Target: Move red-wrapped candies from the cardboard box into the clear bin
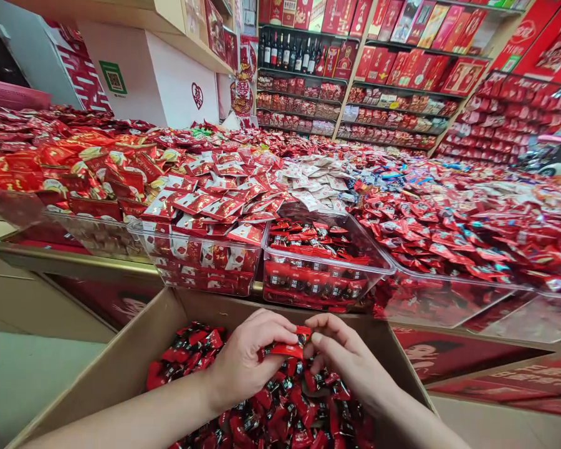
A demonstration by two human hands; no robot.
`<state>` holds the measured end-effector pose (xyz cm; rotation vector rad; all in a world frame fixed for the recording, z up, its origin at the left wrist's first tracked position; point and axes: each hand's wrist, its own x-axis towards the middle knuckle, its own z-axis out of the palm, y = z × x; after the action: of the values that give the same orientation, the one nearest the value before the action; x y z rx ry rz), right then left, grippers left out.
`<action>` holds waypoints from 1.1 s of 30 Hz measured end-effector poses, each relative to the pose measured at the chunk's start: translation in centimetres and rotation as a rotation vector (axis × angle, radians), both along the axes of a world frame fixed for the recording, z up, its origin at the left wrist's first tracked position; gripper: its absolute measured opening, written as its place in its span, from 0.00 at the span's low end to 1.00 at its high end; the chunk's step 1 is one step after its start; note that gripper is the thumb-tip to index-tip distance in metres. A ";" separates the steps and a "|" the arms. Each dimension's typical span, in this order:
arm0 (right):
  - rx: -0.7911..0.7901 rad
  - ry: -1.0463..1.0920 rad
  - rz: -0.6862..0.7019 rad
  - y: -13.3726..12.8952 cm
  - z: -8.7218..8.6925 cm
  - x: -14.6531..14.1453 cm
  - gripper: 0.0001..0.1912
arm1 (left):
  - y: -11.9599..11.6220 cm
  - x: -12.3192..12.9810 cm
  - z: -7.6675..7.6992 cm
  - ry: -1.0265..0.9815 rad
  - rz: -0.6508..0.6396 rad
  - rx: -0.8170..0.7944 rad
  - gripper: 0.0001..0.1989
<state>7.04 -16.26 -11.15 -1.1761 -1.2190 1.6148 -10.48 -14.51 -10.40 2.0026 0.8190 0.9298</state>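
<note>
Over an open cardboard box (144,349), both my hands are close together. My left hand (257,343) is closed on red-and-black wrapped candies (287,349), held flat between thumb and fingers. At their right end is my right hand (339,349), its thumb and fingertips bent at the wrapper edge; whether it pinches a piece I cannot make out. Loose candies (280,405) in the same red and black wrappers fill the box below. Just beyond stands a clear plastic bin (327,265), with similar candies lined up in rows along its front and others lying lower inside.
Left of that bin, another clear bin (196,243) is heaped with red-and-white packets (215,199). Clear bins of red-wrapped sweets (430,231) extend to the right. Shelves (355,81) with bottles and red boxes stand behind. A gold-edged counter (84,259) runs beneath the bins.
</note>
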 end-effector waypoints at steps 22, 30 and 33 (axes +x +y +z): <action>0.214 -0.235 0.152 0.1 0.0 0.0 0.04 | -1.4 0.4 -1.7 -0.048 -0.099 -0.393 0.17; 0.461 -0.339 0.024 1.6 9.5 2.0 0.05 | -0.6 -0.6 -2.1 -0.211 -0.126 -0.540 0.17; 0.516 -0.331 -0.156 5.9 13.0 2.2 0.08 | -0.3 -0.7 -2.6 -0.123 -0.152 -0.500 0.16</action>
<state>9.28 -10.32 1.80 -1.1851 -1.5888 0.9283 -11.16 -14.81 -12.96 1.5343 0.7331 0.6722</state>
